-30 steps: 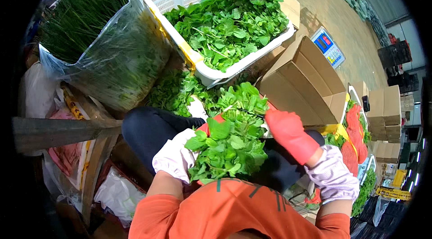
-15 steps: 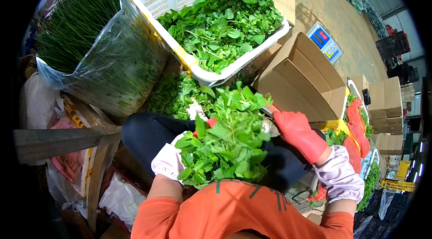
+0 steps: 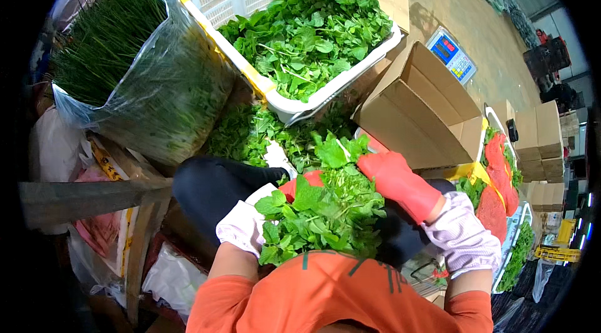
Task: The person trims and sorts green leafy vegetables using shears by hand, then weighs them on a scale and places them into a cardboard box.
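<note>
The landmark here is the white plastic crate (image 3: 294,110), heaped with loose green leafy herbs (image 3: 313,32) and tilted toward the person. Just below the crate's near rim, in front of the person's chest, sits a thick bunch of the same leafy greens (image 3: 325,214). Both hands wear red gloves with pale fabric cuffs.

The right hand (image 3: 391,176) lies against the bunch's right side, below the crate's lower right corner, fingers stretched along the leaves and pressing them inward rather than curled shut. The left hand (image 3: 294,186) is mostly buried under the foliage at the bunch's left; only a red patch and the cuff show, so it seems to be gripping the stems from beneath, though its closure cannot be told for sure.

Between the crate and the bunch, more loose greens (image 3: 250,135) lie in a low pile. Left of the crate stands a clear plastic bag (image 3: 156,101) packed with thin, upright green stalks. Right of the crate is an open cardboard box (image 3: 419,107), and beyond that box, farther from the crate, a small digital scale (image 3: 452,56) rests on the concrete floor. Lower right of the box are trays of greens wrapped in red netting (image 3: 498,176).
</note>
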A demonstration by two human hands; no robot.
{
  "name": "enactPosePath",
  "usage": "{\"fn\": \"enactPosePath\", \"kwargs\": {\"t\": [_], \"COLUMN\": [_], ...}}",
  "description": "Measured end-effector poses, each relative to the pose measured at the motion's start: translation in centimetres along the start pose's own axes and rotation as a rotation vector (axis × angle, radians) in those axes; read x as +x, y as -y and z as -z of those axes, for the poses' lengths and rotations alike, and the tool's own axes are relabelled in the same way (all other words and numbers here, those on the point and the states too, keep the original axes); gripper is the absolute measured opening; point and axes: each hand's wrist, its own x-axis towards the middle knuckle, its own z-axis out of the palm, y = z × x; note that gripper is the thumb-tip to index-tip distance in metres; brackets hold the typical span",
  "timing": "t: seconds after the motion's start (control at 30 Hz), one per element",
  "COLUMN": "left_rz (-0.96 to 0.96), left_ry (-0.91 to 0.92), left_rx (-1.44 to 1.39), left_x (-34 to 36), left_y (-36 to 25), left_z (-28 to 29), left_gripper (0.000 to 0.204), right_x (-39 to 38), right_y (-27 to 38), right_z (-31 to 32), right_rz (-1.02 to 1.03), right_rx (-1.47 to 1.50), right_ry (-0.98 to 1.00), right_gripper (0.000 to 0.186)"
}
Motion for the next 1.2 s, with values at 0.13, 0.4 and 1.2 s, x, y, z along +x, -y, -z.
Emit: {"fn": "enactPosePath", "kwargs": {"t": [0.13,0.4,1.2], "left_rz": [-0.006,-0.015,0.034], "left_ry": [-0.011,-0.007,-0.006], "left_rx": [0.006,0.001,0.007], "left_x": [0.0,0.4,0.4], "left_y": [0.0,-0.4,0.2], "left_z": [0.1,0.2,-0.4], "left_gripper": [0.06,0.06,0.062], "right_x": [0.3,-3.9,1.5], "right_y": [-0.5,-5.7,-1.8], "right_z": [0.8,0.8,2.1], "right_rz": [0.036,-0.029,-0.312], "right_rx": [-0.08,0.159,1.071], "right_ry": [0.085,-0.43,0.603], "right_gripper": [0.012,0.023,0.036]}}
